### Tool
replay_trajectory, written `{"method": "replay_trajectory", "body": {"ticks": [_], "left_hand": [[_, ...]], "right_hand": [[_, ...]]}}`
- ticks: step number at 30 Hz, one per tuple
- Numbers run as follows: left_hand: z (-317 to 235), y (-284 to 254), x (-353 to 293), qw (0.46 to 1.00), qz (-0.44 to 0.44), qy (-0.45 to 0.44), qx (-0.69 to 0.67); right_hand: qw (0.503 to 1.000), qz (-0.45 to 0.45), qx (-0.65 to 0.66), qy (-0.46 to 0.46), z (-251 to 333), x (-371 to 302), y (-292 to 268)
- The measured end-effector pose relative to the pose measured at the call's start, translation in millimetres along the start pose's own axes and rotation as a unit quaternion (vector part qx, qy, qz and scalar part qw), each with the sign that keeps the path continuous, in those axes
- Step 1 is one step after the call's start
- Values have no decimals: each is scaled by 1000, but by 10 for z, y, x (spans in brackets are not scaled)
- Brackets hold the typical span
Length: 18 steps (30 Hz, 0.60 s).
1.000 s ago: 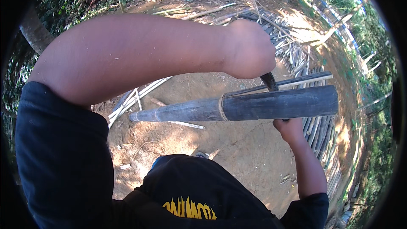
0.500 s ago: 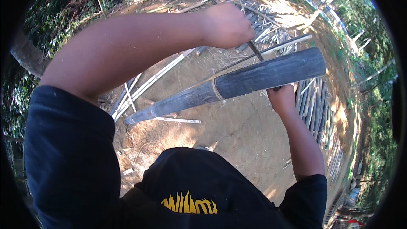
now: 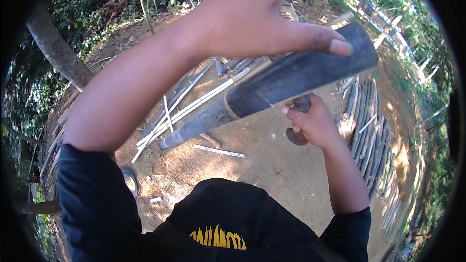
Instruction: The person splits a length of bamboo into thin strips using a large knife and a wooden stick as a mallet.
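Observation:
A thick dark bamboo pole slants from the lower left up to the right, a ring-like node across its middle. My left hand is raised over the pole's near end, thumb stretched out and apart from the fingers. The thumb overlaps the pole in view; whether it touches cannot be told. Some of its fingertips are cut off by the upper edge. Just below the pole, my right hand is closed round a dark handle with rounded ends. The rest of that tool is hidden.
Pale split bamboo strips lie on the dirt ground at left, with a short strip nearer. Stacked bamboo poles lie at right. A tree trunk leans at far left, and greenery surrounds the ground.
My left hand has opened from a fist around a dark bar and come closer, over the pole's end. My right hand has moved lower and left, showing more of the handle.

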<state>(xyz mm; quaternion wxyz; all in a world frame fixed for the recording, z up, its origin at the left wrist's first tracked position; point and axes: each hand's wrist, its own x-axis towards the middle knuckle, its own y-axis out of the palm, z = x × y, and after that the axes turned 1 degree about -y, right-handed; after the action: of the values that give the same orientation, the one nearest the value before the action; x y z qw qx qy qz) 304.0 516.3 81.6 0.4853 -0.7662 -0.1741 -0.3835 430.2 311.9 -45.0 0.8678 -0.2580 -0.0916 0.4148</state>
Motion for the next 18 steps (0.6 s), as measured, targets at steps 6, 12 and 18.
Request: {"method": "replay_trajectory", "body": {"ticks": [6,12,18], "left_hand": [[-6,-190,-257,981,-112,-60,148],[-313,-506,-302,961,-154,-206,101],[-71,-695,-446,967,-157,-178,96]], "right_hand": [[973,125,131,-141,599,411,526],[913,259,249,-193,837,434,874],[847,342,361,-190,809,243,945]]}}
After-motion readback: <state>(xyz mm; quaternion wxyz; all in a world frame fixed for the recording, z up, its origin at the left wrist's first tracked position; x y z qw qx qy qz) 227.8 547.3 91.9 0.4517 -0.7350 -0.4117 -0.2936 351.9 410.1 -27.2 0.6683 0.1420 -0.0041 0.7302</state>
